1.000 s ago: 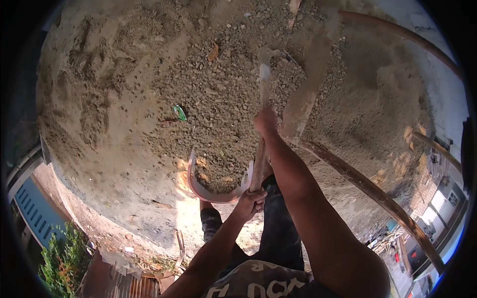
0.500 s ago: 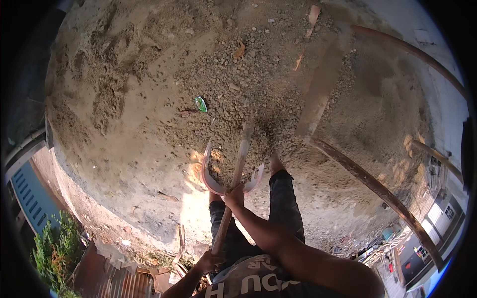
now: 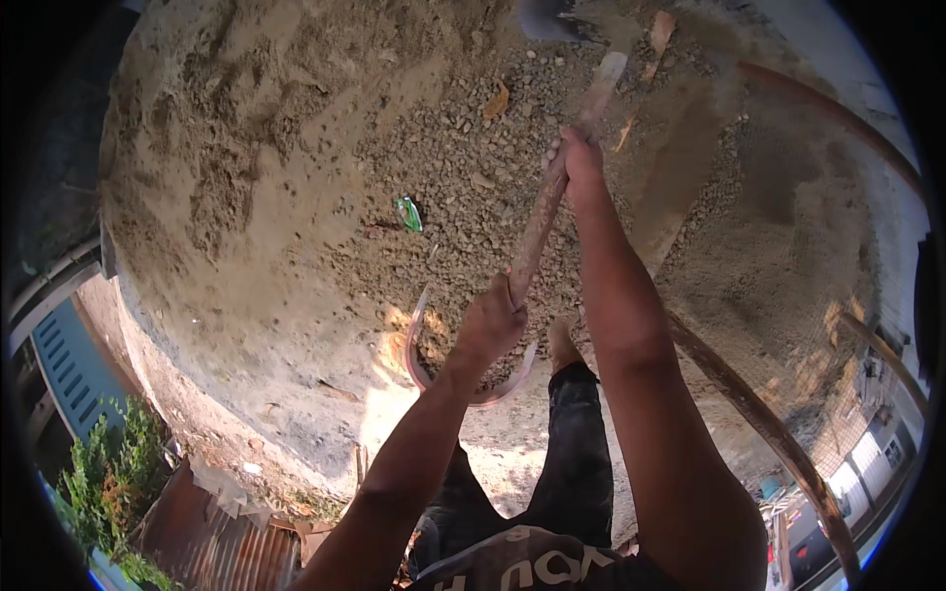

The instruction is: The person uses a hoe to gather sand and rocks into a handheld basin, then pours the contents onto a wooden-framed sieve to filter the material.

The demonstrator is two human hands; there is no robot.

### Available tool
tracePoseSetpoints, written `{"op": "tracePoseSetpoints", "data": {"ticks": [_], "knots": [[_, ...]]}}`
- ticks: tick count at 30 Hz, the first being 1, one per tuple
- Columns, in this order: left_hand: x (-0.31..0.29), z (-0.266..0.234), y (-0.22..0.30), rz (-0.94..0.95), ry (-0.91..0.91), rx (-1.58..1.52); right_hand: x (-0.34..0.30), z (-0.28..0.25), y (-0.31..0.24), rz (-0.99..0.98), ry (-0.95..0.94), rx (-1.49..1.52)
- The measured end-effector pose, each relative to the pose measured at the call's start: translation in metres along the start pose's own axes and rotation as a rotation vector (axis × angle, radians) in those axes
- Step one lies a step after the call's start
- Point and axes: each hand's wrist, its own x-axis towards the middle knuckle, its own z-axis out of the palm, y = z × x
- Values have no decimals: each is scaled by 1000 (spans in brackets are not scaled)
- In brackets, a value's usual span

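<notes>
Both hands grip a hoe's long wooden handle [image 3: 540,222], which slants away from me to the right. My left hand [image 3: 491,320] is closed round its near end. Farther up, my right hand [image 3: 581,160] wraps round the handle close to its head end. A blurred grey metal blade [image 3: 554,20] shows at the top edge, raised over the ground. Beneath lies a spread of gravel [image 3: 483,187] mixed with sand. By my feet, a curved, open-fronted scoop pan [image 3: 412,355] with a pale reddish rim holds some gravel; my left forearm and hand partly cover it.
A green wrapper [image 3: 409,214] and a brown leaf [image 3: 496,100] lie on the gravel. Long wooden poles [image 3: 759,414] stretch along the right side. Rusty corrugated sheet [image 3: 217,537] and a leafy plant [image 3: 113,473] are at lower left. My bare foot [image 3: 564,347] stands beside the pan.
The hoe has swung up and away to the right, its head out of the gravel. My right hand has moved far up the handle; my left hand has risen from my waist.
</notes>
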Motion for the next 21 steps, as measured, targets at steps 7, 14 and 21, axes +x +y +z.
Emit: {"op": "tracePoseSetpoints", "data": {"ticks": [7, 14, 21], "knots": [[3, 21, -11, -187, -50, 153, 44, -23, 73, 131, 197, -658], [-172, 76, -90, -395, -209, 53, -135, -83, 193, 163, 269, -1095], [-352, 80, -170, -530, -380, 238, -323, -80, 243, 555, 219, -833]]}}
